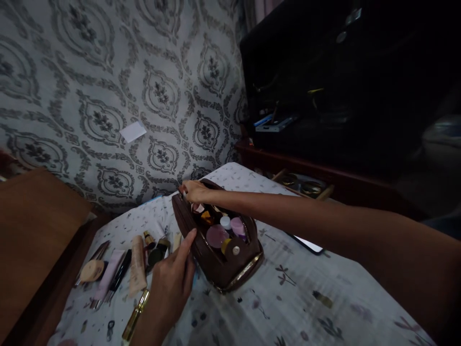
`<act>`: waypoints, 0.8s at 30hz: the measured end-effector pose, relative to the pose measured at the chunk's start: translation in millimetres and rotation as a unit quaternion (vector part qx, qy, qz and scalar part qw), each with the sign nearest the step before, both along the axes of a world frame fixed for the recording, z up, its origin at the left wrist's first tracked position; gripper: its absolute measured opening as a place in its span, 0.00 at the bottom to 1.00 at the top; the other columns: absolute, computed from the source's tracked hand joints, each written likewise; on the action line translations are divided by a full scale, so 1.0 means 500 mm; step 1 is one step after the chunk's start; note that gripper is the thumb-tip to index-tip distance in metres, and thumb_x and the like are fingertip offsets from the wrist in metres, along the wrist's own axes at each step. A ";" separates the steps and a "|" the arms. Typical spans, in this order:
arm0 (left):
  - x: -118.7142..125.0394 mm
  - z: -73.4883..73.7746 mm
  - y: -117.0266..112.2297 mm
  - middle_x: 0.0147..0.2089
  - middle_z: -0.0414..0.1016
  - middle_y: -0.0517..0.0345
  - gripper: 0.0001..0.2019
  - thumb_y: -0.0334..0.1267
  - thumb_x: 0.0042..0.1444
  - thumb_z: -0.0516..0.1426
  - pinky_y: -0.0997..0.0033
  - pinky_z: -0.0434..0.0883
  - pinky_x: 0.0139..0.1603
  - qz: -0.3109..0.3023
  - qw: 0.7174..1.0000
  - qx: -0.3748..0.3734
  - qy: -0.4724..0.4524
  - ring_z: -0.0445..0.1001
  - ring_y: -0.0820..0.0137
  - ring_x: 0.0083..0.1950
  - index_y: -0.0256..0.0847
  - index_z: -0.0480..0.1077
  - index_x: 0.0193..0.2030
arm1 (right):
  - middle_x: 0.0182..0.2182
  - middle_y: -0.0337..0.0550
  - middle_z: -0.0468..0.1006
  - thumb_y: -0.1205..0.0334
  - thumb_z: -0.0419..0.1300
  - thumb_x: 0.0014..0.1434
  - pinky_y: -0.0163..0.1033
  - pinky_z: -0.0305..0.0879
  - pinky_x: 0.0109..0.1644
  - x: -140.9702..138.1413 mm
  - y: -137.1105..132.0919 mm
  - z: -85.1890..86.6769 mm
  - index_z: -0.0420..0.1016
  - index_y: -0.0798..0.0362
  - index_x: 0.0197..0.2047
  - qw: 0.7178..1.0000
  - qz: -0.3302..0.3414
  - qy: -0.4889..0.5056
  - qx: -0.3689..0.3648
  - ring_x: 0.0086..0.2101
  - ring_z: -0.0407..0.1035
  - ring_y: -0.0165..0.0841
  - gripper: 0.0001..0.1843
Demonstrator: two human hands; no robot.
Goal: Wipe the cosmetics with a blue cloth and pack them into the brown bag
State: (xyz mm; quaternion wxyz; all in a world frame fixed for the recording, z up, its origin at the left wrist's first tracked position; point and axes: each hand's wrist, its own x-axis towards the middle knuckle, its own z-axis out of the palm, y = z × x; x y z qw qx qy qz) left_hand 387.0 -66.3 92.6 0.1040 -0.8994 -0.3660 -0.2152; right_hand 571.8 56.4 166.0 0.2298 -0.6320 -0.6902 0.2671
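Observation:
A brown zippered cosmetic bag (211, 257) lies wide open on the patterned cloth. Inside it are a round pink-lidded jar (217, 236), a white-capped container (225, 222), a lilac-capped bottle (237, 227) and an amber item (207, 217). My right hand (196, 191) reaches across to the bag's far end, its fingers curled down at the rim; what they pinch is hidden. My left hand (171, 281) rests by the near side, index finger stretched out against the bag's edge. Left of it lie a beige tube (137, 264), a lilac tube (110, 274) and a gold tube (135, 317).
A cream-coloured compact or sponge (92, 270) and dark pencils lie farther left. A brown cardboard box (39, 240) stands at the left edge. Under my right forearm a phone (308, 244) shows partly. Patterned wallpaper (162, 91) and a dark glossy cabinet (342, 72) rise behind.

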 end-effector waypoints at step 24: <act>0.010 0.019 -0.003 0.30 0.82 0.61 0.23 0.33 0.70 0.45 0.76 0.67 0.30 -0.001 1.000 -0.012 0.010 0.80 0.70 0.28 0.42 0.57 0.71 | 0.51 0.49 0.75 0.55 0.61 0.67 0.48 0.75 0.49 -0.004 0.004 0.022 0.72 0.57 0.55 0.998 0.012 0.006 -0.069 0.46 0.74 0.37 0.18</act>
